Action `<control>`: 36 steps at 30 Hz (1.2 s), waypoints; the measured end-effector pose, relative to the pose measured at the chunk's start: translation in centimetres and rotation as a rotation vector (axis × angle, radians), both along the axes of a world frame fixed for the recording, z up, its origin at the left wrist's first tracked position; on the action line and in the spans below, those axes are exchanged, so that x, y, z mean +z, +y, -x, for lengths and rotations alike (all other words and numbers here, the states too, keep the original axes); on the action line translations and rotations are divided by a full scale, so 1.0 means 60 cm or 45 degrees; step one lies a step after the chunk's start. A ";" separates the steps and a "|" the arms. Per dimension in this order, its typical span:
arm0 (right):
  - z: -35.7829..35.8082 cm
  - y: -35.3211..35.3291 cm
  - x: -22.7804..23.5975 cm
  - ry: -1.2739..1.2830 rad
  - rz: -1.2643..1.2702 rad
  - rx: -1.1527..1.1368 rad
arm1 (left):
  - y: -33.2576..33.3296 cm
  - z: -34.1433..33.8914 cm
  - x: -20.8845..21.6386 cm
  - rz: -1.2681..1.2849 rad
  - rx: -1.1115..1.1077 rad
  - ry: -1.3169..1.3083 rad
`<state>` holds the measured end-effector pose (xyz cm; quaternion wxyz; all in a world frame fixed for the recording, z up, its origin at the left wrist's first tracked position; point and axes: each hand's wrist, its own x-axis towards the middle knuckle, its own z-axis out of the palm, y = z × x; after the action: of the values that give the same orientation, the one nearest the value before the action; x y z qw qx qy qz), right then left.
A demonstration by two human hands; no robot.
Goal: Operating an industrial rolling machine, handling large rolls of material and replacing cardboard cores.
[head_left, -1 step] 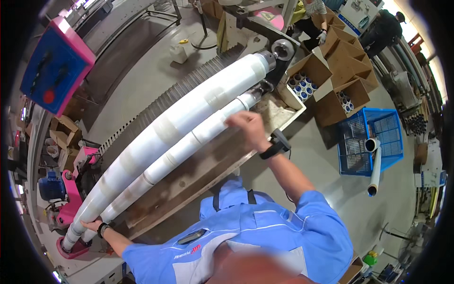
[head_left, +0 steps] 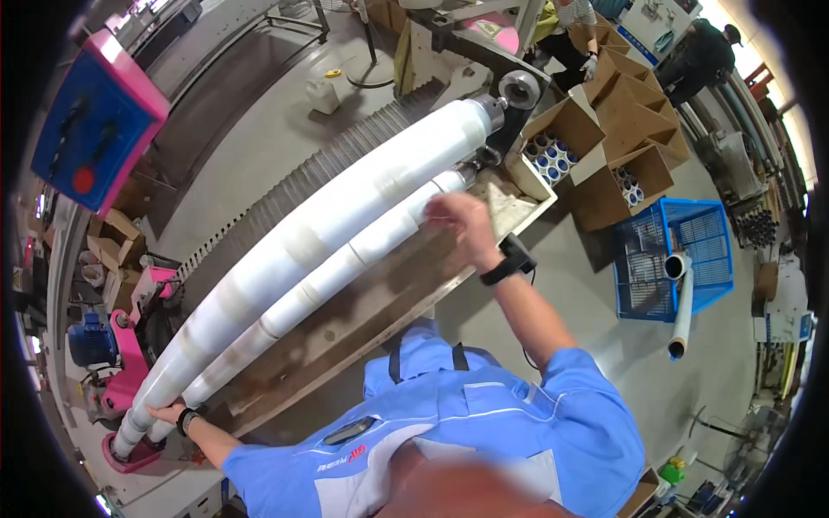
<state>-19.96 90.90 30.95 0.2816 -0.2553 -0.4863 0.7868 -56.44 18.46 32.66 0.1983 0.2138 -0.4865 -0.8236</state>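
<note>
Left grip [head_left: 166,412]: against the thick white roller's [head_left: 304,240] lower-left end; cannot tell whether it grasps.
Right grip [head_left: 464,226]: released, fingers loosely bent, by the thin white roller's [head_left: 309,292] upper end.
Rollers: side by side, slanting.
Blue crate [head_left: 635,295]: right, on the floor [head_left: 596,363].

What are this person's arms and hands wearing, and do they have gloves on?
No gloves: the left hand and right hand are bare. Short blue sleeves leave the forearms uncovered. A dark left wristband and right wristband show. Whether the dark block beside the right one is attached is unclear.
</note>
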 end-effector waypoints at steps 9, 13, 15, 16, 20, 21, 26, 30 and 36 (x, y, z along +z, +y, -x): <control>0.035 0.240 0.047 0.462 0.674 -0.046 | 0.111 -0.038 0.057 0.034 0.164 -0.155; 0.023 0.320 0.024 0.412 0.653 0.072 | 0.161 -0.061 0.056 0.098 0.122 -0.074; 0.004 0.381 0.023 0.271 0.525 0.088 | 0.204 -0.077 0.051 0.106 0.117 -0.018; -0.005 0.407 0.038 0.171 0.415 0.064 | 0.221 -0.082 0.044 0.122 0.109 -0.029; -0.061 0.597 0.066 0.078 0.243 0.190 | 0.398 -0.139 0.003 0.163 0.115 0.087; -0.088 0.663 0.063 0.083 0.247 0.136 | 0.478 -0.167 0.009 0.175 0.140 0.131; -0.283 0.976 0.053 -0.024 0.135 -0.291 | 0.806 -0.293 -0.038 -0.038 -0.070 0.207; -0.443 1.191 -0.019 -0.444 -0.311 -0.763 | 1.102 -0.419 -0.044 -0.391 -0.453 0.181; -0.544 1.235 -0.146 -0.145 0.191 -1.080 | 1.517 -0.583 -0.014 -0.770 -0.971 0.095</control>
<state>12.66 164.97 22.21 0.5334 -0.4951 -0.2947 0.6193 -21.44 109.45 31.81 -0.1714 0.0387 -0.2618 -0.9490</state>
